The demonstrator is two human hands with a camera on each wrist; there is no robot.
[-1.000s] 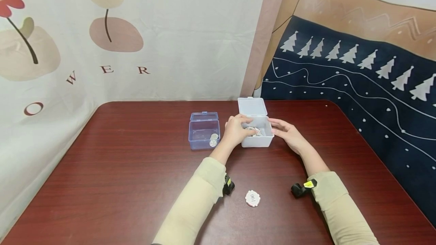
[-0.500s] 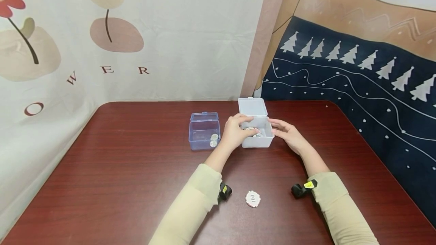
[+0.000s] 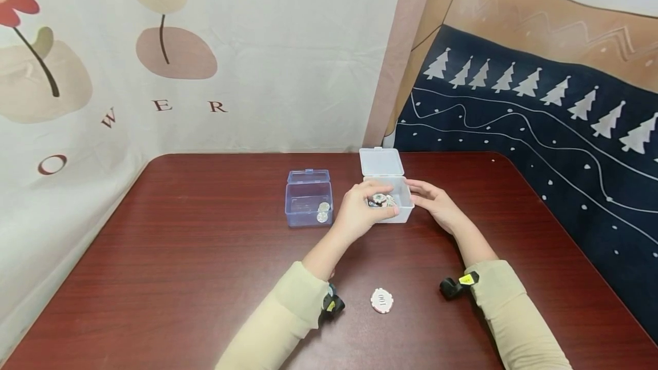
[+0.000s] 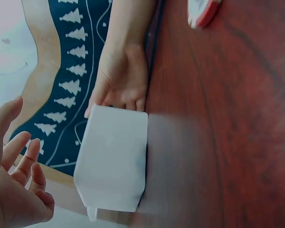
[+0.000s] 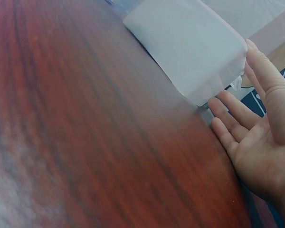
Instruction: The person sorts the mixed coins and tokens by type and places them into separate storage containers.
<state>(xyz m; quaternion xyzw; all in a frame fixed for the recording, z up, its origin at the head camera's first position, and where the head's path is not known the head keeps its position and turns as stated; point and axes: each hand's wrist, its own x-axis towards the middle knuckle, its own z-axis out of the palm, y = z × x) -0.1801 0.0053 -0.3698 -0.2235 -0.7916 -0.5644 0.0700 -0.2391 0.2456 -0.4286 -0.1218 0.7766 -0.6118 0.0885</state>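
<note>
I found the left hand (image 3: 357, 210) over the left side of the white box (image 4: 114, 156), thumb and forefinger well apart above the chips (image 3: 382, 200) inside; the left wrist view showed nothing between its fingers, so I recorded it as holding nothing. The right hand (image 3: 433, 203) stood at the box's right side, fingers loosely extended, the tips at the plastic without gripping; I judged that it steadied the box. The box sat upright on the table (image 3: 205, 256), its lid (image 3: 381, 163) folded back. Left of it, the blue box (image 3: 300, 220) contained two silvery discs (image 3: 322, 217), and a loose chip (image 3: 381, 301) lay nearer the person. I judged the step in hand to be picking out a chip. Good practice, in my assessment, called for light support from the right hand, a pinch on a single edge, and a straight lift clear of the rim, neighbours undisturbed.
</note>
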